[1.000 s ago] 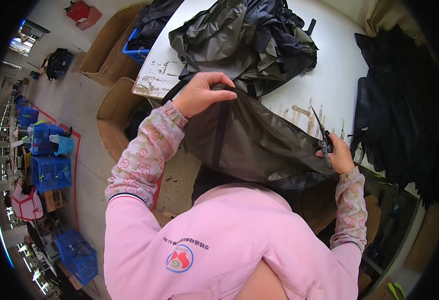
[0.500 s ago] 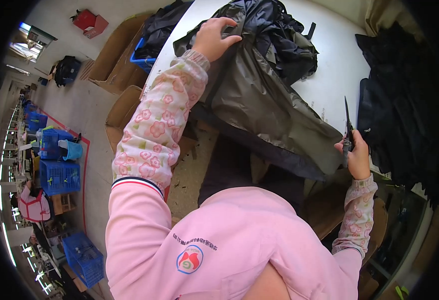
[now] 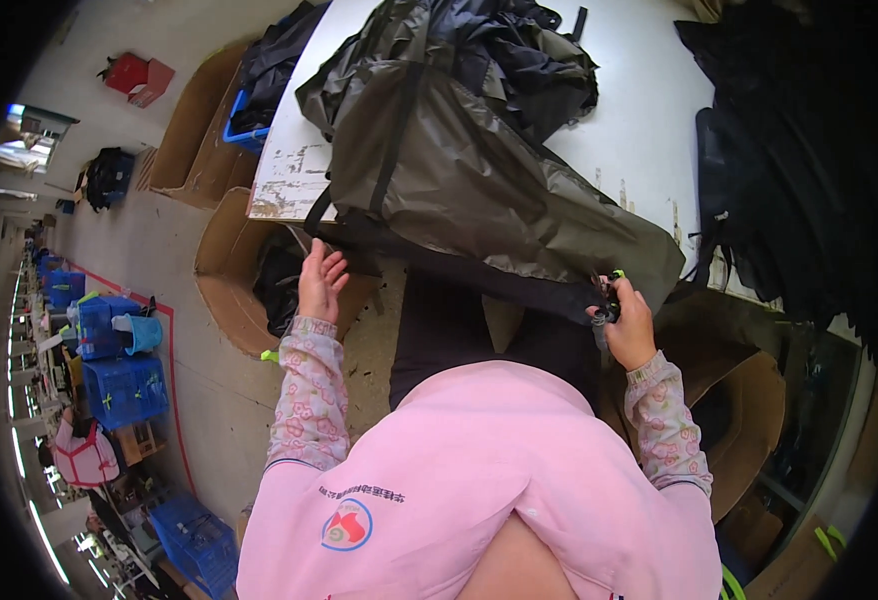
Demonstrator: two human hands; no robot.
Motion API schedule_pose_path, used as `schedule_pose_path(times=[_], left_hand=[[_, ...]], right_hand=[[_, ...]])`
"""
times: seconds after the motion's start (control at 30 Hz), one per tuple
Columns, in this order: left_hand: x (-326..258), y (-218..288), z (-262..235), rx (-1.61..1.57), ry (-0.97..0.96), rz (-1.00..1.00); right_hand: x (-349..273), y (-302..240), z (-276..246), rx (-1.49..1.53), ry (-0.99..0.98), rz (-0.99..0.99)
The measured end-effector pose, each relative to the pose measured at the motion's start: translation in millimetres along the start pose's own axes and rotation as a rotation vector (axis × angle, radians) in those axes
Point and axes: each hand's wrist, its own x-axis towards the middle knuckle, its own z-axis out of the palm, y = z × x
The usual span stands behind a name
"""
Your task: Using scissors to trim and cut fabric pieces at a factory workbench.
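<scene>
A large sheet of shiny olive-grey fabric [image 3: 499, 190], with a black strap [image 3: 396, 140] along it, drapes over the front edge of the white table [image 3: 649, 90]. A black band [image 3: 459, 262] runs along its lower side. By the fabric's left corner, just below the table edge, my left hand [image 3: 322, 285] is open with fingers stretched; no held thing shows in it. My right hand [image 3: 631, 330] is closed round dark-handled scissors [image 3: 607, 302] at the fabric's lower right edge. Their blades are mostly hidden.
Crumpled black fabric [image 3: 534, 70] lies farther back on the table. Black pieces [image 3: 789, 190] hang at the right. Below the table stand cardboard boxes, one at the left [image 3: 221, 270] and one at the right [image 3: 749, 400]. Blue crates [image 3: 124, 390] line the floor at far left.
My left hand has let go of the fabric's upper part and come down toward me. My right hand has moved left with the scissors, which no longer point upward in plain view.
</scene>
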Motion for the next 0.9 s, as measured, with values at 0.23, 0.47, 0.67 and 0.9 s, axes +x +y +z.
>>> schedule_pose_path(times=[0.23, 0.47, 0.67, 0.9], left_hand=[[7, 2, 45, -0.119, -0.183, -0.024], [-21, 35, 61, -0.656, -0.651, 0.054], [-28, 89, 35, -0.743, -0.611, 0.313], [-8, 244, -210, -0.660, 0.053, 0.898]], right_hand=[[27, -7, 46, 0.009, -0.024, -0.081], [25, 3, 32, 0.159, 0.030, 0.008], [25, -30, 10, 0.241, -0.035, 0.015], [38, -19, -14, 0.333, 0.067, 0.032]])
